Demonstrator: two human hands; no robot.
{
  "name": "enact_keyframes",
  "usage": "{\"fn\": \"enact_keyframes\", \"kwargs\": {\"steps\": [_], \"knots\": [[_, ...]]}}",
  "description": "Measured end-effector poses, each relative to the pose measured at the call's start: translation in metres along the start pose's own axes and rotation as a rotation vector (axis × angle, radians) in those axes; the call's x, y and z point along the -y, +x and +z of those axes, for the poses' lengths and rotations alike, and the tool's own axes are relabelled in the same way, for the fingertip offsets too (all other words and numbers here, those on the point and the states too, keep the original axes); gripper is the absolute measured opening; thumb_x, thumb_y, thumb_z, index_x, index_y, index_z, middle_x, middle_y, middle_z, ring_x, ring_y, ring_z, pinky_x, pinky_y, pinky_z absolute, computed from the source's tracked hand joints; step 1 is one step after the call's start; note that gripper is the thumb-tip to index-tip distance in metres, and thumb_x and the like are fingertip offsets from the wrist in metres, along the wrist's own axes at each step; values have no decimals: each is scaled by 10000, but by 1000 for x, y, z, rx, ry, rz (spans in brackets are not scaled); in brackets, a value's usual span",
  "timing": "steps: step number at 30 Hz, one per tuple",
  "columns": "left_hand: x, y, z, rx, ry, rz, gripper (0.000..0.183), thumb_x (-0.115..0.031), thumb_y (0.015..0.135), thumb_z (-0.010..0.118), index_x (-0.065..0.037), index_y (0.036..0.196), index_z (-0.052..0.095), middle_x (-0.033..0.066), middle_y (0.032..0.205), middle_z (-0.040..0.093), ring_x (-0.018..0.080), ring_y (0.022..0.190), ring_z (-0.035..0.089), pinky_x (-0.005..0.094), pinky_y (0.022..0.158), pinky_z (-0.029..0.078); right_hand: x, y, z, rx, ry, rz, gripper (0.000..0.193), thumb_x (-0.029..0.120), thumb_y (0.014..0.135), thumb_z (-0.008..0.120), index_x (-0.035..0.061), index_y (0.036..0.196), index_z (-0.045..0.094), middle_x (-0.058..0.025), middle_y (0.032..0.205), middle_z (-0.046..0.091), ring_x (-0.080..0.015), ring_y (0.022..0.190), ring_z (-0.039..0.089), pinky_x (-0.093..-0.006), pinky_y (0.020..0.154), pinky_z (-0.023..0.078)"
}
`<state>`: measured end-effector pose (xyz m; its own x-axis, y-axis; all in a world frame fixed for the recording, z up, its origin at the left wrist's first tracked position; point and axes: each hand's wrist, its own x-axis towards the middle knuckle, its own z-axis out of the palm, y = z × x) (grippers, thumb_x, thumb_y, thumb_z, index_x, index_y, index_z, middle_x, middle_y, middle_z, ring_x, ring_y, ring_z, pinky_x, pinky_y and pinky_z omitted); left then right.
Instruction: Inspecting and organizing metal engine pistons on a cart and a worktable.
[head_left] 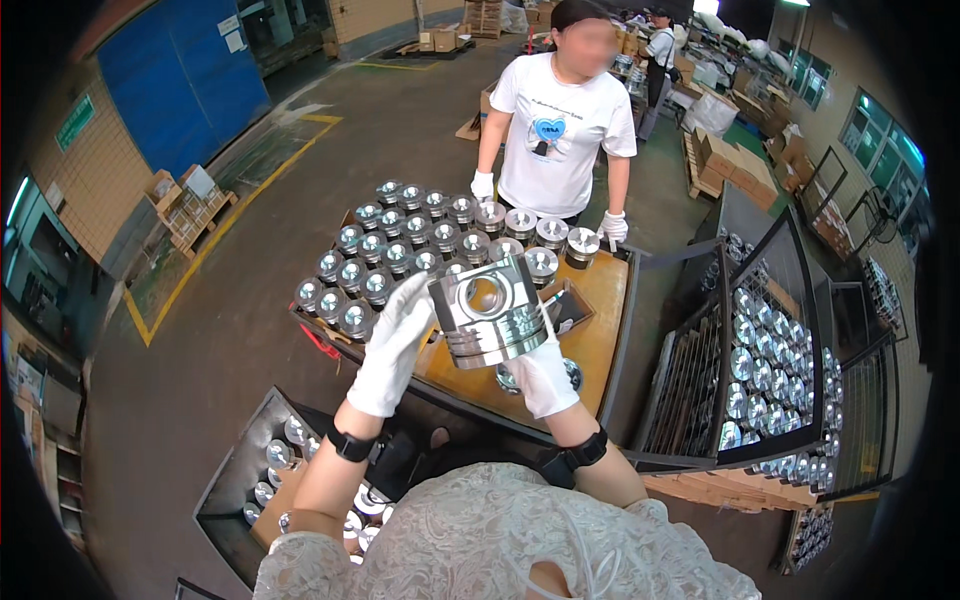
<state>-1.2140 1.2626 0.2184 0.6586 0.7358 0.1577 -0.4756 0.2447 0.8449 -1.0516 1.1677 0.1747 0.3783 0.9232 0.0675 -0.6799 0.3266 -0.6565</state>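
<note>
Between my two white-gloved hands a shiny metal engine piston (492,330) is held up above the table, its round pin hole facing me and its ring grooves toward the bottom. My left hand (400,325) grips its left side, the fingers pressed along it. On the other side my right hand (543,378) holds it from the lower right, its fingers partly hidden behind the metal. Below, on the yellow-brown tabletop (605,330), several more pistons (390,255) stand in rows at the left and back. A small open box (570,307) lies just right of the held piston.
Across the table stands a co-worker (560,120) in a white T-shirt and white gloves, hands at the table's far edge. A wire cage bin (745,370) full of pistons is at right. Another metal bin (235,480) with pistons sits at lower left, close to my left arm.
</note>
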Motion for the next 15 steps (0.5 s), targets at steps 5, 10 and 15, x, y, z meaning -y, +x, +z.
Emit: {"fn": "enact_keyframes", "kwargs": {"steps": [5, 10, 15], "knots": [[19, -17, 15, -36, -315, -94, 479, -93, 857, 545, -1, 1308, 413, 97, 1249, 543, 193, 1172, 503, 346, 1037, 352, 19, -8, 28, 31, -497, -187, 751, -120, 829, 528, 77, 1485, 219, -89, 1393, 450, -160, 1206, 483, -282, 1015, 386], [71, -2, -32, -127, -560, -260, 352, -211, 944, 437, -6, 1222, 501, 131, 1168, 599, 237, 1043, 606, 384, 931, 496, 16, -24, 44, 7, -1324, -511, 844, -91, 715, 654, 17, 1452, 257, -113, 1184, 617, -235, 1121, 560, -328, 937, 445], [71, 0, -30, 85, -703, -269, 426, -292, 1007, 332, 0, 1294, 450, 167, 1250, 553, 281, 1118, 572, 415, 980, 471, 10, -25, 50, 133, -1529, -807, 906, -55, 612, 715, -24, 1411, 288, -94, 1075, 651, -281, 982, 594, -372, 866, 469]]}}
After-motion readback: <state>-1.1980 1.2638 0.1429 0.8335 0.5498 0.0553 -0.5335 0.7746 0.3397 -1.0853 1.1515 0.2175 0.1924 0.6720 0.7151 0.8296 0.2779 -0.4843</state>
